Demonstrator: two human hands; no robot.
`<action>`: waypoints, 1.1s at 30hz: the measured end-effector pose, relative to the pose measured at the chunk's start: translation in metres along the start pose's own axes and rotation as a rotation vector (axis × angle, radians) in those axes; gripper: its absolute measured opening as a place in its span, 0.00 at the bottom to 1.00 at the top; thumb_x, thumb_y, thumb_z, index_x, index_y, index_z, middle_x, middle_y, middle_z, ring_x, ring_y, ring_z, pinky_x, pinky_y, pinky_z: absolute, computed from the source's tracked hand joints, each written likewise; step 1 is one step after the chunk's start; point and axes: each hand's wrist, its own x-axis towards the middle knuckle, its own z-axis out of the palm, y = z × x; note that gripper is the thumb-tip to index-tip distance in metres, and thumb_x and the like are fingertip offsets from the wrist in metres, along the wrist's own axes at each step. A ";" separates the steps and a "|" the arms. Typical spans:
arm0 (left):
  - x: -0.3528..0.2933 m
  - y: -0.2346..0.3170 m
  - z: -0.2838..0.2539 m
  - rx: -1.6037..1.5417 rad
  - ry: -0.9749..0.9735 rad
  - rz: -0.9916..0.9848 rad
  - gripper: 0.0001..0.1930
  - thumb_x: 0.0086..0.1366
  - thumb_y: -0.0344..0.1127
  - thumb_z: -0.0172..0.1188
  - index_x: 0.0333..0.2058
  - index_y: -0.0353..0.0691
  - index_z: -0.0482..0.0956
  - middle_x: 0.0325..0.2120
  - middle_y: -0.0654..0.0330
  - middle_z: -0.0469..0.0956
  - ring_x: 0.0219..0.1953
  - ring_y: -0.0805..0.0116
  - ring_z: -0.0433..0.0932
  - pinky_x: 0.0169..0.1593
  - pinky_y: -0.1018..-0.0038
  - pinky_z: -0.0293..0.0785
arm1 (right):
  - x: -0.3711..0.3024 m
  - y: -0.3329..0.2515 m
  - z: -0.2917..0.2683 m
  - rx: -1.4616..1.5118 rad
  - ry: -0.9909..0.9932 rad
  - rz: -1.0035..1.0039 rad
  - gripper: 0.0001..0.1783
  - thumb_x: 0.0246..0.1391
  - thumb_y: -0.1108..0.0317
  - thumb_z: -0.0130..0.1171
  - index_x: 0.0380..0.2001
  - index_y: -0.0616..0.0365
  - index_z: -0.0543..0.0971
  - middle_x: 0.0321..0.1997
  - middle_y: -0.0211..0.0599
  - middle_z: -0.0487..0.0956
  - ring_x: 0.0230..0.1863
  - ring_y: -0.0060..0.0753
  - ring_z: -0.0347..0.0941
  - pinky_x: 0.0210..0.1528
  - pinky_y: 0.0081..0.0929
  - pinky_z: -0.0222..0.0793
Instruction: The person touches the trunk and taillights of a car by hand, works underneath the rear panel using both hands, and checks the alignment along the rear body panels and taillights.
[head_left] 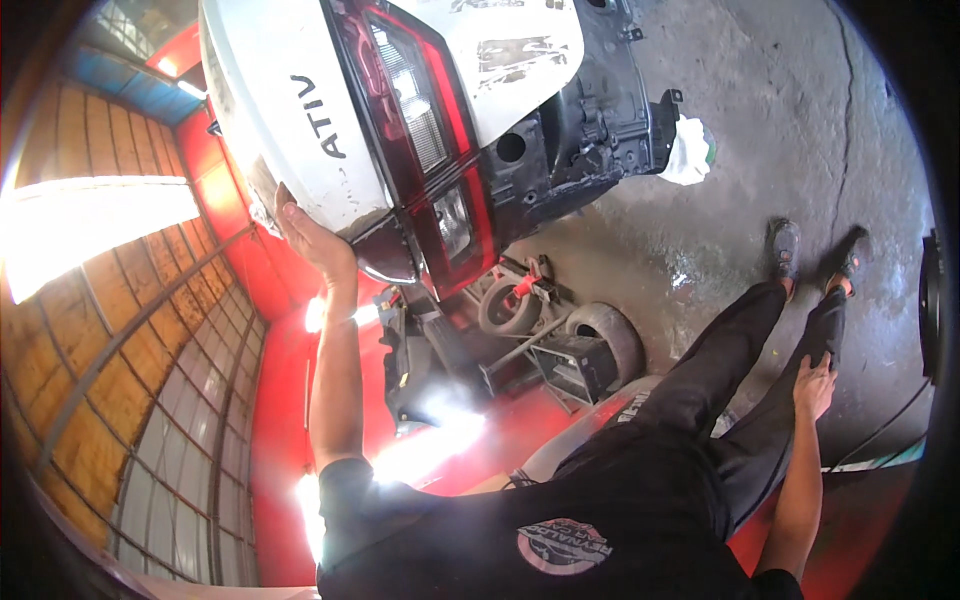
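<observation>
My left hand (318, 242) lies with its fingers stretched along the edge of a car's white trunk lid (300, 90), beside the rear corner. It grips nothing. Next to it, the red and clear tail light (425, 110) is fitted in the lid and the rear quarter. My right hand (815, 388) hangs low beside my trouser leg, its fingers loosely extended; I make out nothing held in it. Dark bare structure (560, 140) shows below the tail light, where the car's rear has no bumper cover.
Tires (608, 335) and a dark crate-like box (575, 368) stand near a red wall (285, 400). A dark car part (430, 360) leans close by. White crumpled material (688, 152) lies on the concrete floor (770, 110). A cable (885, 430) runs near my right side.
</observation>
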 end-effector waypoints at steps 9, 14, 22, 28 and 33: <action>-0.001 -0.003 0.001 -0.026 -0.006 -0.074 0.28 0.76 0.47 0.33 0.59 0.30 0.69 0.54 0.49 0.71 0.56 0.58 0.71 0.59 0.64 0.67 | 0.008 -0.002 0.002 -0.020 -0.033 0.022 0.32 0.64 0.43 0.48 0.61 0.55 0.71 0.54 0.61 0.73 0.51 0.63 0.75 0.51 0.51 0.73; -0.001 -0.006 0.005 -0.045 -0.014 -0.104 0.28 0.76 0.47 0.33 0.58 0.29 0.68 0.53 0.48 0.72 0.55 0.58 0.73 0.57 0.64 0.68 | 0.011 -0.001 0.003 -0.025 -0.048 0.038 0.32 0.64 0.43 0.47 0.61 0.55 0.71 0.54 0.62 0.73 0.51 0.63 0.75 0.51 0.51 0.73; -0.001 0.004 0.003 -0.003 -0.025 -0.091 0.28 0.76 0.46 0.31 0.58 0.29 0.69 0.53 0.48 0.71 0.55 0.57 0.72 0.58 0.64 0.68 | 0.015 -0.008 0.003 -0.045 -0.078 0.053 0.32 0.65 0.42 0.45 0.61 0.54 0.71 0.56 0.61 0.72 0.54 0.61 0.74 0.54 0.51 0.72; -0.002 0.008 0.004 0.038 -0.027 -0.073 0.28 0.76 0.46 0.31 0.58 0.29 0.69 0.54 0.48 0.70 0.55 0.56 0.72 0.58 0.64 0.68 | 0.019 -0.003 0.014 -0.056 -0.099 0.065 0.33 0.65 0.41 0.44 0.62 0.52 0.70 0.59 0.59 0.70 0.55 0.62 0.73 0.55 0.51 0.71; -0.001 0.002 0.002 0.066 -0.010 -0.019 0.27 0.75 0.46 0.35 0.58 0.29 0.68 0.53 0.47 0.70 0.54 0.56 0.70 0.58 0.63 0.65 | 0.020 -0.001 0.020 -0.053 -0.062 0.059 0.32 0.65 0.43 0.45 0.63 0.52 0.69 0.60 0.59 0.70 0.55 0.62 0.72 0.56 0.51 0.71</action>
